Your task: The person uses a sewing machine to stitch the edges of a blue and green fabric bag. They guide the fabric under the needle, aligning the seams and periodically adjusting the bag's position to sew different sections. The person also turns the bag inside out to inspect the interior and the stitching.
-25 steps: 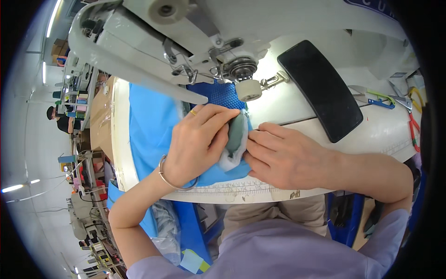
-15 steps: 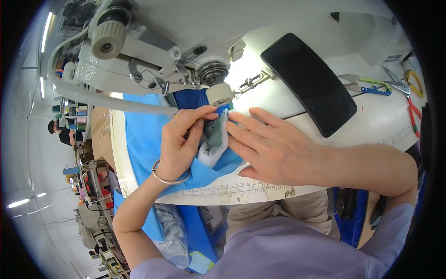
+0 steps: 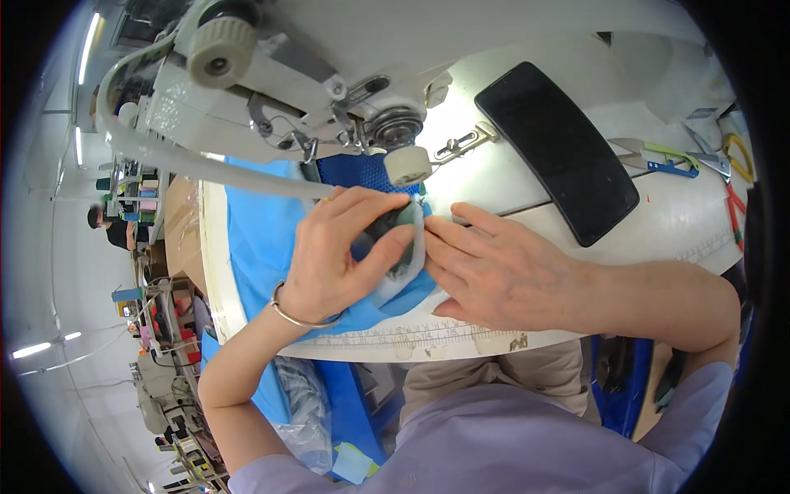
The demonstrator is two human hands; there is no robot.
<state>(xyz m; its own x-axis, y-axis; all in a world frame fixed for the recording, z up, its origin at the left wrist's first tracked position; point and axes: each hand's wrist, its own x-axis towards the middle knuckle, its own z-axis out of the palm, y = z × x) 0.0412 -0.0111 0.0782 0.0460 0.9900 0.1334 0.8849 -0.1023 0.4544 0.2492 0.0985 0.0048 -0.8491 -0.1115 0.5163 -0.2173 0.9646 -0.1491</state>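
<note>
A sewn piece of light blue fabric, with a dark blue mesh part and a white fluffy edge, lies under the head of a sewing machine. My left hand, a bangle at its wrist, grips this fabric beside the needle area, forefinger at the seam and thumb bent over the grey-green inner layer. My right hand rests flat, fingers stretched out, its fingertips against the white edge from the right. The needle itself is hidden behind the machine's round white knob.
To the right on the machine bed lies a black smartphone. Beyond it are scissors and other tools. A metal guide sits beside the stitching area. A printed ruler strip runs along the table's front edge. A person is far left.
My left thumb has stretched out from beside the forefinger to the right, over the fabric's white edge. My right hand stays flat by the fabric. The whole view has shifted slightly.
</note>
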